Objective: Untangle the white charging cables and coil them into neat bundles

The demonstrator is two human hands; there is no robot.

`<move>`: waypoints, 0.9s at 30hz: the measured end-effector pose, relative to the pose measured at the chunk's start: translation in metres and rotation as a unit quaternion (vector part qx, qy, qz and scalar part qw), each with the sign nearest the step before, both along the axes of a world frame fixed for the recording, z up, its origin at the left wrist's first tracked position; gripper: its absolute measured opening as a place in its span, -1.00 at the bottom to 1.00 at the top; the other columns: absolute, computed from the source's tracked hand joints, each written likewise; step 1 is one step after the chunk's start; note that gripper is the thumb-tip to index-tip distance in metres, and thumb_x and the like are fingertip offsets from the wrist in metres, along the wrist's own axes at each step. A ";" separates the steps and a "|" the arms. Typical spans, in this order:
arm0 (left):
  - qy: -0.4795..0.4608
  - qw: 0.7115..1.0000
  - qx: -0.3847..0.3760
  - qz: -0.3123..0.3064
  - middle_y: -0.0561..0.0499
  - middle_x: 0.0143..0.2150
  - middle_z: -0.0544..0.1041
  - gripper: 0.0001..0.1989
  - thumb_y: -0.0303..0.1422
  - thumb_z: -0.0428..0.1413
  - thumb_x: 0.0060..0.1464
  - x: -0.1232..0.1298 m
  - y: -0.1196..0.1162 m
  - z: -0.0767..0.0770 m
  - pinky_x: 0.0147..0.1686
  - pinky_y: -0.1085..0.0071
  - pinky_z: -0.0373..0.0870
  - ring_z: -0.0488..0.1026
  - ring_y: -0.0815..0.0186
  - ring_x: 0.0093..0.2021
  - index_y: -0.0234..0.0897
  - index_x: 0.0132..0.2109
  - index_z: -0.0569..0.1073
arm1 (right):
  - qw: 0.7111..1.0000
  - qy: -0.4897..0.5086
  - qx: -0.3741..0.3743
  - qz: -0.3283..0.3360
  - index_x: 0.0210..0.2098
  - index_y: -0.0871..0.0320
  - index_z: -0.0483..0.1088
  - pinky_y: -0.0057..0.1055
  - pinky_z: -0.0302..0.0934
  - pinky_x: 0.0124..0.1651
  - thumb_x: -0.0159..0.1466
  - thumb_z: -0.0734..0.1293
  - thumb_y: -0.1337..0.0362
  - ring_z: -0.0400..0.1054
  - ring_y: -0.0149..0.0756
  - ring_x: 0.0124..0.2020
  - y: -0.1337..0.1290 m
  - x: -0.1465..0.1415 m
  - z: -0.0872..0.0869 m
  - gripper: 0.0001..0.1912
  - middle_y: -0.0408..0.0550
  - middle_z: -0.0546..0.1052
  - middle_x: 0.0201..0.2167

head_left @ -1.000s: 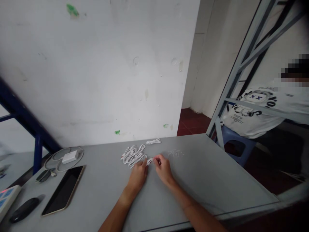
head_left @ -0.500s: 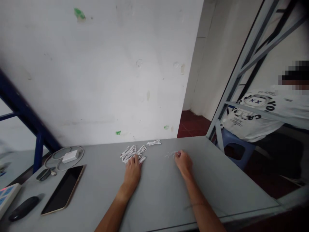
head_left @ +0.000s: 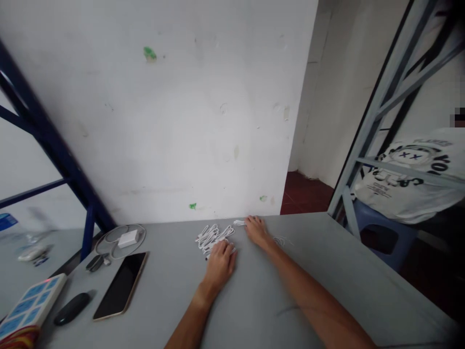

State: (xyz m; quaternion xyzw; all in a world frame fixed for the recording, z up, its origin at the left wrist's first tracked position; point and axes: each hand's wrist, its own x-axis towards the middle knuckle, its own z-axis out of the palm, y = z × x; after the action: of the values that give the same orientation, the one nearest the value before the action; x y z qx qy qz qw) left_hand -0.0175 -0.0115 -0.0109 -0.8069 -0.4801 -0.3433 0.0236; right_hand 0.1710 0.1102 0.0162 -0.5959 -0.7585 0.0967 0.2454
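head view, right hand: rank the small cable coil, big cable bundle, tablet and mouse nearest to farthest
1. Small white cable coil, at the right hand's fingertips
2. White cable bundle, left of that hand
3. Tablet, farther left
4. Black computer mouse, left of the tablet

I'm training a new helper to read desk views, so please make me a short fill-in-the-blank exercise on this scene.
The pile under the left hand is made of white ____.
The hand beside the small white cable coil is the person's ____ one.
The black computer mouse lies to the ____ of the tablet.

Missing words: cables; right; left.
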 end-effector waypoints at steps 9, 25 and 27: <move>0.039 0.987 -0.152 -0.019 -0.20 -0.16 0.60 -0.79 -0.40 0.01 0.31 0.000 0.002 -0.003 -0.07 0.22 0.43 0.55 0.09 -0.15 -0.25 -0.16 0.56 | 0.988 0.147 -0.041 0.009 -0.31 0.17 0.38 -0.43 0.12 -0.35 0.27 0.12 0.33 0.37 -0.28 -0.43 -0.040 -0.003 -0.002 -0.79 -0.01 0.53 -0.44; -0.251 0.944 -0.206 -0.059 0.05 -0.46 0.49 -0.79 -0.22 0.08 0.28 0.020 -0.003 0.001 -0.37 0.40 0.22 0.36 0.30 -0.46 -0.23 -0.28 0.44 | 0.829 0.477 -0.264 0.121 -0.36 0.10 0.40 -0.51 0.03 -0.60 0.05 0.32 -0.03 0.19 -0.43 -0.66 -0.106 -0.003 -0.016 -0.66 -0.29 0.35 -0.66; -0.230 0.949 -0.206 -0.064 0.01 -0.42 0.52 -0.79 -0.25 0.03 0.29 0.018 0.000 -0.002 -0.33 0.39 0.24 0.39 0.28 -0.42 -0.23 -0.28 0.44 | 0.824 0.475 -0.277 0.137 -0.34 0.10 0.40 -0.51 0.02 -0.59 0.03 0.35 0.02 0.19 -0.45 -0.64 -0.108 -0.003 -0.015 -0.69 -0.30 0.35 -0.62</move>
State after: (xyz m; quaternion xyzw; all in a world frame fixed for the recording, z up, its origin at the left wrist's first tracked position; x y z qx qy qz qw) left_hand 0.0007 -0.0114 -0.0125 -0.7228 -0.4797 -0.4140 -0.2759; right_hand 0.1683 0.0026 0.0011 -0.4090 -0.5634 0.6067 0.3837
